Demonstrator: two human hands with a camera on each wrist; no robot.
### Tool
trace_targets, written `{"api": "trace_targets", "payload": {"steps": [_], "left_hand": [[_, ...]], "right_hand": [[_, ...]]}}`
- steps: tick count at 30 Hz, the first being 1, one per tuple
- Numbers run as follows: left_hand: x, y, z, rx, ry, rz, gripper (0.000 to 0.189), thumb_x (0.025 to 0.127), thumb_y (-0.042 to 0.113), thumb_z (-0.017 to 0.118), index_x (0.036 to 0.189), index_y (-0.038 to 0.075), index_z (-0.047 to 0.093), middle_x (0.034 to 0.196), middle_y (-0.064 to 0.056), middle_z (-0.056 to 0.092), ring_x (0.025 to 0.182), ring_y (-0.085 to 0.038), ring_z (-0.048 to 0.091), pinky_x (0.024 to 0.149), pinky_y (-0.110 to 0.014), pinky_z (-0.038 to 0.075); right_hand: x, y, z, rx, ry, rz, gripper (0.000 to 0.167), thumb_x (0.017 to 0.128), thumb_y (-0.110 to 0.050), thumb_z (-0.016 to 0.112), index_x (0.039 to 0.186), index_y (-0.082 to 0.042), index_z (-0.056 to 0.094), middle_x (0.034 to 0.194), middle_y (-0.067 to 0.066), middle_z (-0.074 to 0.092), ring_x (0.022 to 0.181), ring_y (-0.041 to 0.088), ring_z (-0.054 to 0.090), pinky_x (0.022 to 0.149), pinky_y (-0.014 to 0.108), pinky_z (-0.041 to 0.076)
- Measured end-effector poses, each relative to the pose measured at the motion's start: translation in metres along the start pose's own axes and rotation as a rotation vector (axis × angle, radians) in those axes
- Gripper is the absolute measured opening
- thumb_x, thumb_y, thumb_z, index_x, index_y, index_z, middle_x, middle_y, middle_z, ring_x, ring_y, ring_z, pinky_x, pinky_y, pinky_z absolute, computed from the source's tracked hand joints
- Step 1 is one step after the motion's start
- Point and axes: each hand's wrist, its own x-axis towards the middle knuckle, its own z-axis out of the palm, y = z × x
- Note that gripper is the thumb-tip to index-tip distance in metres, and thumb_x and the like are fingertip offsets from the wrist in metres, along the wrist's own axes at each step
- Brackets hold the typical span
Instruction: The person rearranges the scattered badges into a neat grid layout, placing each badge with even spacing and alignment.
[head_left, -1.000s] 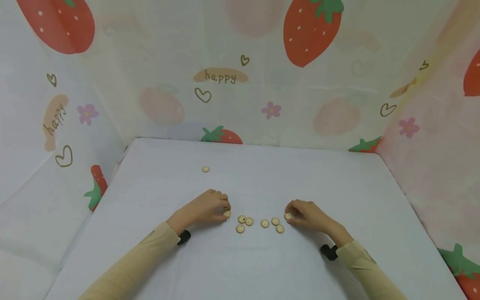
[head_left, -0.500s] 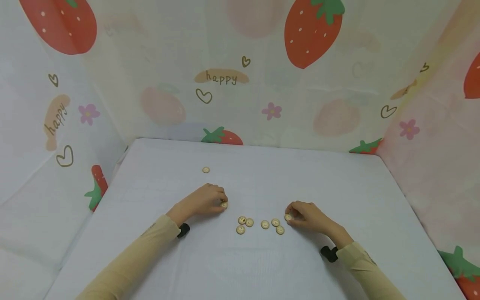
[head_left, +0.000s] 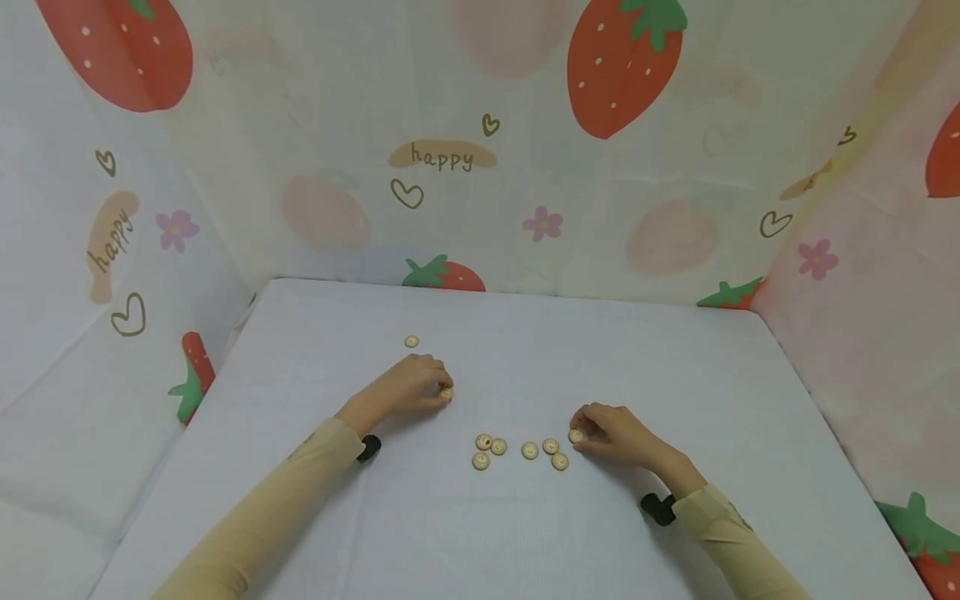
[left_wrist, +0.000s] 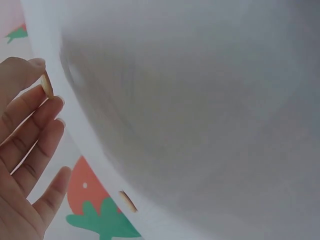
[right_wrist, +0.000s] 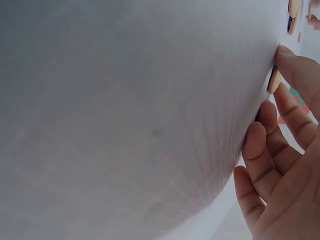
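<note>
My left hand (head_left: 405,385) pinches a round wooden button (head_left: 447,393) between thumb and fingers. In the left wrist view that same button (left_wrist: 47,85) shows edge-on at the fingertips, apart from the table. A lone button (head_left: 412,341) lies farther back, just beyond the left hand. On the right, my right hand (head_left: 618,435) holds another wooden button (head_left: 575,436) between thumb and forefinger, low at the tabletop. The right wrist view shows this button (right_wrist: 274,81) on edge between those two fingers.
Between the hands lie several more buttons on the white table (head_left: 525,533): a left group (head_left: 481,461) of three and a right group (head_left: 559,461) of three. Strawberry-print curtains (head_left: 442,225) stand along the table's back and sides.
My left hand has moved away from the groups, toward the back and slightly left, carrying its button. The right hand and the other buttons have stayed in place.
</note>
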Motion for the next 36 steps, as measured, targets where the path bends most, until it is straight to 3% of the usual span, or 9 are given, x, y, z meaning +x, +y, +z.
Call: {"api": "trace_targets", "payload": {"steps": [10,21,36], "left_hand": [[0.013,-0.01,0.0,0.036,0.025,-0.102,0.018,0.083,0.025,0.066,0.098,0.015,0.071,0.094,0.004,0.067,0.096,-0.018,0.057,0.102,-0.05,0.031],[0.025,-0.028,0.002,0.047,0.071,-0.179,0.017,0.085,0.024,0.064,0.097,0.015,0.072,0.096,0.001,0.067,0.099,-0.02,0.058,0.102,-0.052,0.031],[0.042,-0.046,0.002,0.058,0.071,-0.263,0.016,0.084,0.024,0.066,0.096,0.015,0.072,0.094,-0.001,0.067,0.093,-0.023,0.058,0.097,-0.05,0.036]], "right_hand": [[-0.001,0.001,0.0,-0.004,0.006,0.002,0.022,0.083,-0.028,0.068,0.1,-0.016,0.059,0.083,-0.009,0.054,0.076,0.006,0.048,0.07,0.024,0.043],[0.0,0.001,0.0,-0.006,0.001,0.003,0.022,0.084,-0.028,0.068,0.101,-0.016,0.059,0.083,-0.008,0.055,0.077,0.007,0.049,0.07,0.025,0.042],[-0.001,0.001,0.001,-0.011,0.009,-0.005,0.021,0.084,-0.027,0.067,0.101,-0.016,0.059,0.084,-0.009,0.055,0.077,0.006,0.049,0.071,0.026,0.043]]}}
